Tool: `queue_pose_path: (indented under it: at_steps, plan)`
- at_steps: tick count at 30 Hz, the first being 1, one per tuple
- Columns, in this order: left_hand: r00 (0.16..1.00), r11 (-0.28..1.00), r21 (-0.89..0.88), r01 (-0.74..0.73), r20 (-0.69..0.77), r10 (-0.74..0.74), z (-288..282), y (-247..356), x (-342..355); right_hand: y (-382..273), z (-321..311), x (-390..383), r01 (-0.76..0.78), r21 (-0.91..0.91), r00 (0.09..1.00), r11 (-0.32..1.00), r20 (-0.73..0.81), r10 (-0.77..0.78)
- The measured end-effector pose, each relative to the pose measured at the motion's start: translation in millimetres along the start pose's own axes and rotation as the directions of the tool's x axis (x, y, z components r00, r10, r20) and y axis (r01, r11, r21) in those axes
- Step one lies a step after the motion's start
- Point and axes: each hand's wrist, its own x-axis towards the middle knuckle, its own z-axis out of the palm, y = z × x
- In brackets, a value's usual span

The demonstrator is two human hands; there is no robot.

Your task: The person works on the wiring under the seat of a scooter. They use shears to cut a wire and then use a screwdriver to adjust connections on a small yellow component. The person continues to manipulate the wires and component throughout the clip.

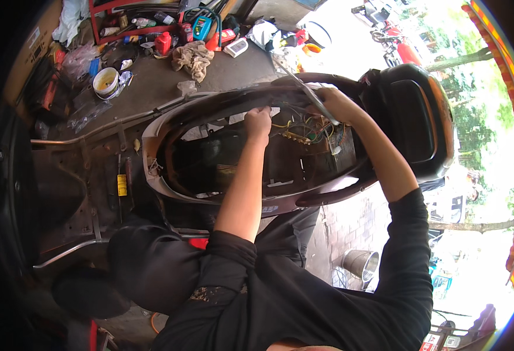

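- Cluttered concrete floor (242,69) on the far side: crumpled cloth (194,59), white bucket (106,83), assorted bottles. Bright outdoor area to the right; metal bucket (359,264) at near right.
- 1 scooter body shell (307,200), top opening uncovered, mid-scene just beyond the torso; footboard (55,193) to its left, black box-like part (412,120) to its right.
- Left hand (258,121): fingers curled in at the far inner rim; cannot tell what, if anything, is pinched.
- Right hand (333,105): at the far right of the opening, by the wiring (295,138); fingers partly hidden, cannot tell if they hold anything.
- Metal bar (304,86) slants over the far rim and passes in front of the right hand; contact unclear.
- Risks, my judgement: loose wires could snag on fingers or pull off a connector if the right hand tugs; bar could slip if knocked, scraping shell or knuckles; small parts could drop through gaps in the opening if let go; leaning on the rim could flex or crack it.
- Orientation: long axis runs left to right, roughly level. Footboard end, likely the front, points left; rear points right.
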Motion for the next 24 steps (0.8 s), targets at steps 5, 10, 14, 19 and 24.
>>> queue_pose_path:
  at_steps: [5,10,14,19,24]
  plan:
    - [0.999,0.997,-0.078,0.015,0.044,-0.012,9.0,9.3,-12.2,-3.9,35.5,24.9,0.017,-0.143,0.993,0.99,-0.117,-0.034]
    - [0.999,0.995,-0.098,0.034,-0.01,-0.035,14.0,8.1,-11.7,9.5,64.7,34.1,-0.04,-0.088,0.991,0.995,-0.128,0.028]
    - [0.994,0.991,-0.096,0.092,-0.052,-0.097,19.3,14.1,-17.0,2.3,74.4,28.0,-0.076,-0.061,0.991,0.995,-0.118,0.068]
    - [0.986,0.973,-0.164,0.165,0.024,-0.164,20.0,5.3,12.7,-11.7,78.6,40.1,-0.077,-0.057,0.992,0.995,-0.1,0.071]
    - [0.909,0.842,-0.395,0.368,0.344,-0.236,15.1,8.7,-9.2,5.9,78.0,36.1,-0.134,0.021,0.985,0.991,-0.111,0.135]
